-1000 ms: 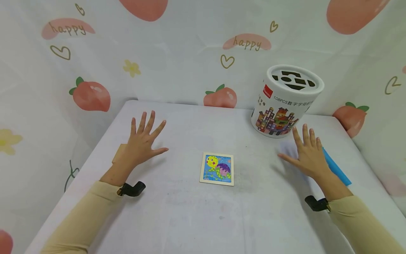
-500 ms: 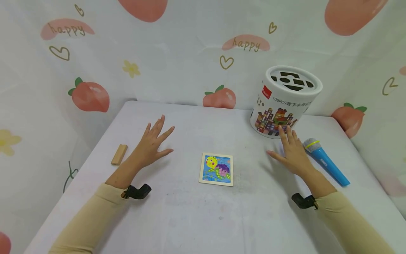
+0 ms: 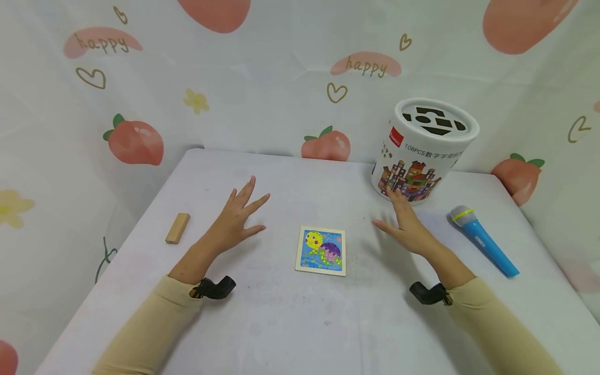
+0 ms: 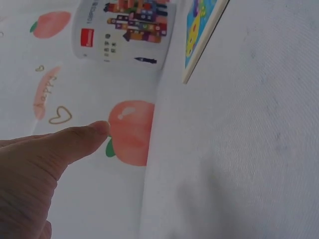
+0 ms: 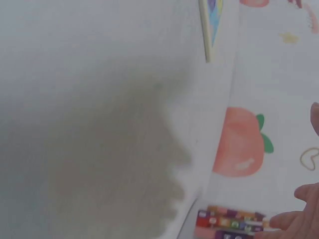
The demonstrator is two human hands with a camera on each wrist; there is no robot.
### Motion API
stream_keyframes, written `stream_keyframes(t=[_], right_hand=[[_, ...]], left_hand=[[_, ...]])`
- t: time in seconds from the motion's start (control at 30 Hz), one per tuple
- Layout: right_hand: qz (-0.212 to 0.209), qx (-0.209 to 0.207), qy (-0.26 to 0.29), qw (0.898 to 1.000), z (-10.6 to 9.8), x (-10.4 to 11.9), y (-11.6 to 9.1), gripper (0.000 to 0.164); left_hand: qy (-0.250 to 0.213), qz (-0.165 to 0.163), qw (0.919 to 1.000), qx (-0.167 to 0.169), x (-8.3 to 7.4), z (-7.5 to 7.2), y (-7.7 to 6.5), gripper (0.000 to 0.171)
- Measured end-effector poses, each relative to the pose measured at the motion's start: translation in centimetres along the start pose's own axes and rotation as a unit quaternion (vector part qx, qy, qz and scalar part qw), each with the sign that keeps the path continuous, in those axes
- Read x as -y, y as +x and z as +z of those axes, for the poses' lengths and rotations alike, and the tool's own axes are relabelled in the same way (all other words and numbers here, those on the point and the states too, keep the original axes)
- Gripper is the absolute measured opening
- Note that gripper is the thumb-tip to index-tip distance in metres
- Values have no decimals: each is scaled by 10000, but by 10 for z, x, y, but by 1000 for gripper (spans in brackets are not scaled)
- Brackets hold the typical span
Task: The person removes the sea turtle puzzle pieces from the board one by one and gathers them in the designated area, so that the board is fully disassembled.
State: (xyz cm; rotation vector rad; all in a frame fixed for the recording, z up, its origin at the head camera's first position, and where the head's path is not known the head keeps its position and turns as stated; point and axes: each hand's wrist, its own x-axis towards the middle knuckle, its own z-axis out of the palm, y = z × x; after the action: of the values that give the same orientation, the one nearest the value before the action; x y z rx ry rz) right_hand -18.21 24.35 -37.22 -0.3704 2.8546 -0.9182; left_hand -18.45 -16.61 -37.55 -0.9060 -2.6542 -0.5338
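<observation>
In the head view a small square picture puzzle [image 3: 321, 251] with a turtle on blue lies flat mid-table. To its left my left hand [image 3: 232, 221] hovers above the table, fingers spread and holding nothing. On the other side my right hand [image 3: 407, 227] is also held over the table, its fingers extended and nothing in them. The right fingertips overlap the lower part of a white drum-shaped tub [image 3: 414, 156] in view; I cannot tell if they touch. The left wrist view shows the thumb [image 4: 75, 144] pointing out, with a corner of the puzzle [image 4: 199, 30] above it.
A wooden block [image 3: 178, 228] lies near the left table edge. A blue toy microphone [image 3: 485, 240] rests at the right, beyond my right forearm. A printed curtain [image 3: 262, 78] with peaches hangs behind the white table [image 3: 290, 333].
Both hands have moved inward, toward the puzzle. The right hand's move has uncovered the microphone, and the left hand's has uncovered the whole wooden block. The puzzle and tub stay put.
</observation>
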Motion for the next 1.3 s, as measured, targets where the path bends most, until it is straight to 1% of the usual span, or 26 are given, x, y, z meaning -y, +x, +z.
stream_keyframes(t=[0.13,0.27,0.47,0.7,0.87,0.97,1.07,1.17,1.3], right_hand=[[-90,16,117,9999,6,7,5,87],[-107,85,269,9995,10,14,9,87],[-170,229,439,9986,16,25,15,84],[-74,321,633,9975,29,36,24,89],[-155,369,720,9966,38,43,30,90],[-191,456,668,9965,42,46,32,88],[-220,551,567,9966,47,49,34,84],[-269,596,484,9967,52,51,37,78],[-393,637,467,9961,60,54,40,69]], left_hand=[[-115,-103,9999,64,-3,5,0,70],[-194,-113,9996,153,-7,10,0,67],[-449,-182,9984,304,-15,16,1,64],[-708,-223,9956,572,-23,25,4,60],[-808,-279,9926,865,-31,33,7,55],[-817,-334,9903,1072,-35,37,9,51],[-868,-353,9876,1259,-38,41,10,49],[-903,-302,9847,1456,-42,46,10,48],[-1026,-247,9784,1776,-49,50,10,49]])
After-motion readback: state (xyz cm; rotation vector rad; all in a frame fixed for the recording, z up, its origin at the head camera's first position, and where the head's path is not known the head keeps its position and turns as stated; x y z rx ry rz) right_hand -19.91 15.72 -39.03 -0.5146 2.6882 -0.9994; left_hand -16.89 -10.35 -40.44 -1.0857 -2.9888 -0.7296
